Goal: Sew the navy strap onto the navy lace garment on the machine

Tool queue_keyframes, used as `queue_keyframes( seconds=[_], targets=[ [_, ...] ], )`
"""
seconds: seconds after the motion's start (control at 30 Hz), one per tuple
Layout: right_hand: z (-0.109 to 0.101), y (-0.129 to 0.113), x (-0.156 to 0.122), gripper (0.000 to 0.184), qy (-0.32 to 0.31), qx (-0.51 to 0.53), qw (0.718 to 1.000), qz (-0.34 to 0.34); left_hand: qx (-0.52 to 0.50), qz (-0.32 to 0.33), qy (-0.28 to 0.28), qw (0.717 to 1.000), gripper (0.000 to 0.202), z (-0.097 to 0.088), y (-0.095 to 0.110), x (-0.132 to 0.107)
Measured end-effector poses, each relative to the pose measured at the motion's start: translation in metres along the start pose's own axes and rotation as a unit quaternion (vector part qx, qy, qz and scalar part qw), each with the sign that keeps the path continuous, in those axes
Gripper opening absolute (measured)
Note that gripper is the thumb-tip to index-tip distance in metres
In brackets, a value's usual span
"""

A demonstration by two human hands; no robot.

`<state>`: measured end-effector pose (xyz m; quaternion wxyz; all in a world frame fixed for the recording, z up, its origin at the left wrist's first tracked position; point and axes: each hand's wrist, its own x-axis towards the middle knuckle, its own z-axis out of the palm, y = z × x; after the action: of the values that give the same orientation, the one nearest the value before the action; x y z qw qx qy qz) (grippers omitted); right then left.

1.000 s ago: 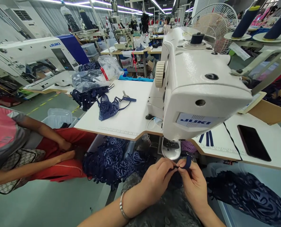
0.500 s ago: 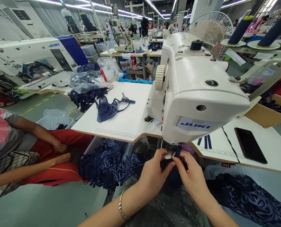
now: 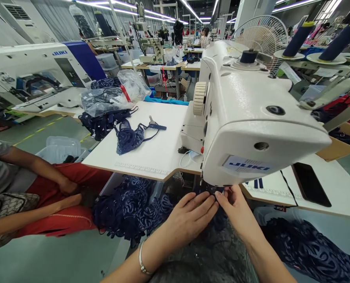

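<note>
A white sewing machine (image 3: 260,114) stands over both hands. My left hand (image 3: 186,220) lies with its fingers stretched out flat over dark navy fabric (image 3: 220,221), just below the machine head. A silver bracelet circles that wrist. On the other side, my right hand (image 3: 235,210) is closed, thumb and fingers pinching the navy fabric close to the needle area. The machine head and my fingers hide the needle and most of the piece. On the white table (image 3: 166,145) to the left rests a navy lace bra (image 3: 129,137).
Navy garments (image 3: 124,208) fill a bin below on the left; more navy fabric (image 3: 310,243) lies in a right-hand bin. A phone (image 3: 312,184) and short navy strips (image 3: 258,183) lie on the right table. At far left sits a person in red trousers (image 3: 71,214).
My left hand has gone from a pinch to fingers laid flat on the fabric. The navy strip held up between both hands is now lower, under the machine head. The view has shifted slightly.
</note>
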<state>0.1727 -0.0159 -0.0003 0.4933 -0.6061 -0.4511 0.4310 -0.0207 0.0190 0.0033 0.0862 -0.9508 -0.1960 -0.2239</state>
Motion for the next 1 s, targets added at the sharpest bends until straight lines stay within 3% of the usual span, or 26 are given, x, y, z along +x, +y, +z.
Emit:
queue_keyframes(
  seconds=[0.13,0.4,0.53,0.7,0.8,1.0],
  targets=[
    [0.002,0.002,0.001,0.034,0.004,0.062,0.998,0.01,0.011,0.005,-0.009,1.0,0.043,0.0,-0.006,0.002],
    [-0.006,0.009,0.008,0.035,0.024,0.086,0.996,-0.018,-0.007,-0.029,0.004,1.0,0.038,0.001,-0.003,0.01],
    [-0.015,0.009,0.018,0.031,0.035,0.018,0.998,-0.049,-0.012,-0.039,0.004,0.999,0.037,0.006,0.0,0.011],
    [-0.019,-0.001,0.028,0.026,0.059,-0.138,0.986,-0.073,0.009,-0.081,0.045,0.996,0.032,0.015,0.01,0.014],
    [-0.021,-0.008,0.033,0.027,0.032,-0.209,0.975,-0.064,0.01,-0.093,0.045,0.995,0.032,0.017,0.013,0.017],
    [-0.021,-0.008,0.046,0.026,0.038,-0.204,0.969,-0.133,0.015,-0.106,0.062,0.992,0.031,0.016,0.012,0.021]
  ],
)
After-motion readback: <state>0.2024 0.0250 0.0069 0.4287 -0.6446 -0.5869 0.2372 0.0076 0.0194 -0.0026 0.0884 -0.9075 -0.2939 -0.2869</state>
